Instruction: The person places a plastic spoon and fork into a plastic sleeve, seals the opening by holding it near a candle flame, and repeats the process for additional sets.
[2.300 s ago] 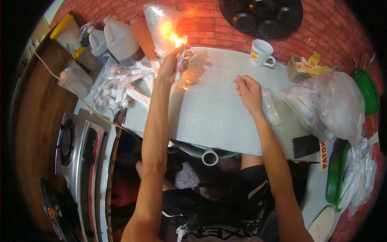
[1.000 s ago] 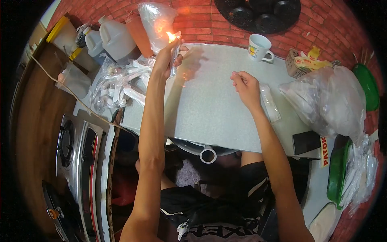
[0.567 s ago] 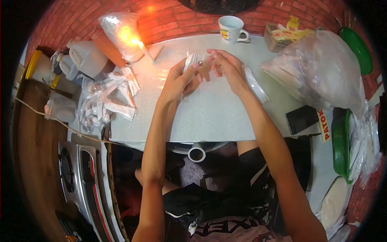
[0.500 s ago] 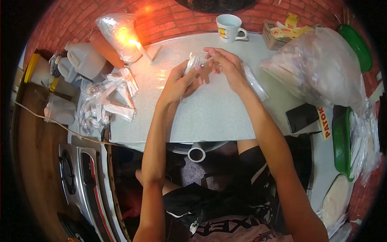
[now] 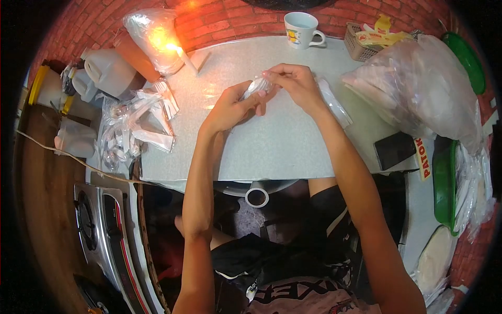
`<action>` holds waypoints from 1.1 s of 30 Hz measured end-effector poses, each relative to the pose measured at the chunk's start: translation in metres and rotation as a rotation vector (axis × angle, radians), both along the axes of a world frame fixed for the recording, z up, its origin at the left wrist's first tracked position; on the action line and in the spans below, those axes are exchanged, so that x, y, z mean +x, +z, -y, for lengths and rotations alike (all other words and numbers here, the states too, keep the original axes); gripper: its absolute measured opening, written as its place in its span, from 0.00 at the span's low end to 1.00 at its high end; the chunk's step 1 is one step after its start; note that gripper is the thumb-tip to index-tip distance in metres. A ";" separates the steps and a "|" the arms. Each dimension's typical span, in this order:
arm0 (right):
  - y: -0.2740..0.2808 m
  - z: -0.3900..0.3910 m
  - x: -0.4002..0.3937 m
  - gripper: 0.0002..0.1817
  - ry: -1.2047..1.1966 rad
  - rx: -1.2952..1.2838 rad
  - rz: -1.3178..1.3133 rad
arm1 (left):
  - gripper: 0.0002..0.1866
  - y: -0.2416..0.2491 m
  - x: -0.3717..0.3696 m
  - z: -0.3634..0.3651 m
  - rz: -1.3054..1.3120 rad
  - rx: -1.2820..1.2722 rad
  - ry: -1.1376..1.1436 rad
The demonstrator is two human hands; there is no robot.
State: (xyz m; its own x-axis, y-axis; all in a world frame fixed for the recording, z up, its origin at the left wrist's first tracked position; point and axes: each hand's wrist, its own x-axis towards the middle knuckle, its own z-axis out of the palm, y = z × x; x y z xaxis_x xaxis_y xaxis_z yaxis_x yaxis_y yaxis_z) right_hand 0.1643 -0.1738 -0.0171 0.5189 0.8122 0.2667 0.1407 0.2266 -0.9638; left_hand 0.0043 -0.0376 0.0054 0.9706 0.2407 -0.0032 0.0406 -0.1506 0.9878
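A small clear packet [image 5: 260,85] is pinched between the left hand [image 5: 234,104] and right hand [image 5: 296,82] above the table [image 5: 272,146], near the far edge's candle [image 5: 184,56], so its end can be worked.

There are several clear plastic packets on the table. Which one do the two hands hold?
The small clear packet pinched between the left hand and right hand at the table's middle. The long packet lies right of them, untouched, and the packet pile sits far left.
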 end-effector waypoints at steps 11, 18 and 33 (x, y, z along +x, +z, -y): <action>0.006 0.003 -0.007 0.15 -0.012 -0.070 -0.001 | 0.14 0.004 -0.006 -0.002 -0.134 0.176 -0.043; -0.002 -0.002 -0.005 0.15 -0.070 -0.071 0.064 | 0.13 0.008 -0.009 -0.002 -0.162 0.196 -0.047; -0.001 0.001 -0.015 0.17 -0.259 -0.154 0.307 | 0.30 0.047 -0.203 -0.167 0.002 1.221 0.843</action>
